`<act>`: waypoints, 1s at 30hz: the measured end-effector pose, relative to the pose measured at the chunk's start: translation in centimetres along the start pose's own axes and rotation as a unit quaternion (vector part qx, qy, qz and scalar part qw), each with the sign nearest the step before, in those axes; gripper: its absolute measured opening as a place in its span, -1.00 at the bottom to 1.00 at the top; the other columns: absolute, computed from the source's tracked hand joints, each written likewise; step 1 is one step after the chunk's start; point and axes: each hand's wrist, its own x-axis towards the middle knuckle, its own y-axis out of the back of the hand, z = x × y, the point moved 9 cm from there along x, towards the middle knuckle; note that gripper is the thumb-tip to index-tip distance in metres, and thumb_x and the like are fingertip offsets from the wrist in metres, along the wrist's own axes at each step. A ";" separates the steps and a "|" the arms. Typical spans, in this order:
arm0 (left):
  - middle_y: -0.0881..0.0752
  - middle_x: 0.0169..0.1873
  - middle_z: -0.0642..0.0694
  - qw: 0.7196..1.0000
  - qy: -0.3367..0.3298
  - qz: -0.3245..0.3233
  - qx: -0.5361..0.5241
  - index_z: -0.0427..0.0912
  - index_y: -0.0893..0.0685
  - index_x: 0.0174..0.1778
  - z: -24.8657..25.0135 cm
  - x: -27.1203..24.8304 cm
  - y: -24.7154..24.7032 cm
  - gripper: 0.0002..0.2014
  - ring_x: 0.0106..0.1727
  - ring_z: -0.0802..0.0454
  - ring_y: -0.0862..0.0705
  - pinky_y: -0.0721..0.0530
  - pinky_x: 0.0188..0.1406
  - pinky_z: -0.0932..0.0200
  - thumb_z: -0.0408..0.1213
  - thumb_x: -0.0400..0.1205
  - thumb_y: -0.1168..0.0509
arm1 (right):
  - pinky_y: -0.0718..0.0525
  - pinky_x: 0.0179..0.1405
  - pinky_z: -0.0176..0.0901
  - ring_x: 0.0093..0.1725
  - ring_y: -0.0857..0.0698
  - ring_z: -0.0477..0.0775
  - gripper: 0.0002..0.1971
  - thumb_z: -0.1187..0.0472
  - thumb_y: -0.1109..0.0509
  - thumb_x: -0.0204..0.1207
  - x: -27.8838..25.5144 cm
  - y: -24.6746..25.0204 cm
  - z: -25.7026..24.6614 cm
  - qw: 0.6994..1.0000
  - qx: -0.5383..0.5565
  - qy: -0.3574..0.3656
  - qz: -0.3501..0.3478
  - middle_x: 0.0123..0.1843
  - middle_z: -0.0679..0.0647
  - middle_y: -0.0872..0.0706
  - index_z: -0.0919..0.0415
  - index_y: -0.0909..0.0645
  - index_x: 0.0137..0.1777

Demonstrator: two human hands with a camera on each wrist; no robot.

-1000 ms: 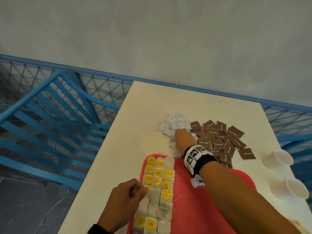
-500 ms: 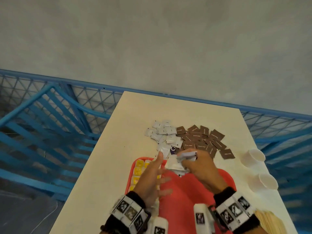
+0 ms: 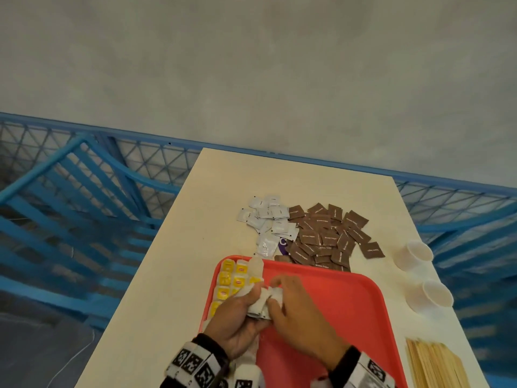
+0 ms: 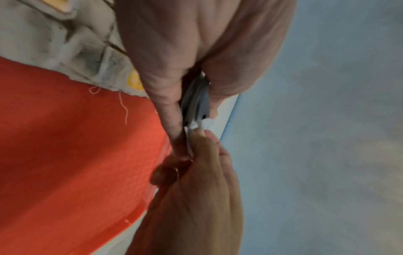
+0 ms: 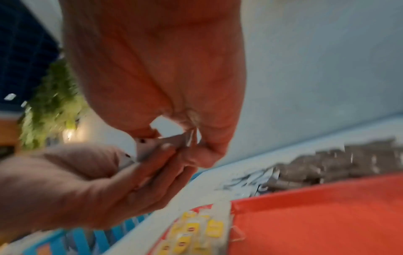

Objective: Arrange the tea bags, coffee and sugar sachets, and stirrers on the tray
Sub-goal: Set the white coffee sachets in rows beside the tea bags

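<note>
Both hands grip one small stack of white sachets [image 3: 261,303] above the red tray [image 3: 349,303].

Head view: left hand [image 3: 237,323] curls its fingers round the stack from the left side; right hand [image 3: 296,312] pinches the stack's right edge. Stack hangs over the tray's left half, just beside the rows of tea bags [image 3: 232,281] laid along the left rim. Bare tray floor lies to the right of the hands, so the right hand is the nearer one for setting down. Stack's long axis looks to run roughly away from the person, parallel to the tea-bag rows. More white sachets [image 3: 268,219] and brown sachets [image 3: 327,236] lie on the table [image 3: 179,275] past the tray's far rim. Stirrers [image 3: 436,365] sit off the tray, at the table's near right; two cups [image 3: 419,254] lie beyond them.

Left wrist view: stack edge-on, sachets [image 4: 195,105] clamped between thumb and fingers [image 4: 165,110], its sachets upright above the tray [image 4: 76,146].

Right wrist view: blurred; fingertips [image 5: 167,146] meet on the sachets [image 5: 157,146]. Judgement: next is laying them in a column beside the tea bags.
</note>
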 end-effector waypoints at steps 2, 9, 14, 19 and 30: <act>-0.78 0.07 -0.46 1.000 -0.019 -0.006 0.003 -0.44 -0.58 0.33 1.3 0.1 0.2 -0.70 -0.06 -0.27 -0.82 -0.85 -0.26 -0.16 -0.37 0.74 -0.19 | -0.43 -0.13 -0.40 -0.16 -0.55 -0.28 -0.76 0.21 -0.40 0.58 1.3 1.4 0.0 0.997 0.059 -0.019 0.039 -0.06 -0.16 -0.60 0.04 -0.57 0.22; -0.78 0.15 -0.30 0.989 -0.103 -0.002 0.106 -0.22 -0.63 0.29 5.0 0.3 2.8 -0.73 0.07 -0.24 -0.78 -0.83 -0.14 -0.20 -0.21 0.70 -0.29 | -0.52 -0.32 -0.12 -0.39 -0.54 -0.01 -0.77 0.36 -0.58 0.45 5.5 1.4 1.6 0.960 0.260 -0.101 -0.008 -0.36 0.10 -0.59 0.14 -0.68 0.05; -0.83 -0.05 -0.27 0.983 -0.101 -0.020 0.150 -0.33 -0.66 0.20 5.1 -0.2 3.3 -0.54 -0.05 -0.18 -0.83 -0.84 -0.17 -0.05 -0.24 0.42 -0.51 | -0.64 -0.46 -0.15 -0.47 -0.65 0.05 -0.84 0.30 -0.64 0.41 7.1 -2.0 0.3 0.958 0.218 -0.118 -0.147 -0.41 0.05 -0.72 0.23 -0.70 -0.10; -0.74 -0.06 -0.39 0.988 -0.082 -0.014 0.128 -0.35 -0.62 0.12 5.8 -1.5 5.3 -0.64 -0.09 -0.27 -0.80 -0.79 -0.31 -0.04 -0.32 0.46 -0.49 | -0.62 -0.04 -0.14 0.10 -0.72 0.16 -0.86 0.21 -0.53 0.49 16.3 1.5 4.7 0.985 -0.097 -0.137 -0.027 0.05 0.09 -0.75 0.22 -0.72 0.00; -0.77 0.01 -0.46 0.993 -0.050 -0.044 0.098 -0.37 -0.55 0.24 5.9 -5.5 7.0 -0.61 0.00 -0.44 -0.80 -0.79 -0.47 -0.13 -0.30 0.52 -0.39 | -0.67 0.25 -0.01 0.37 -0.63 0.25 -0.16 0.06 -0.73 0.28 22.0 -2.6 10.3 0.941 -0.243 -0.205 -0.118 0.40 0.26 -0.60 0.35 -0.39 0.47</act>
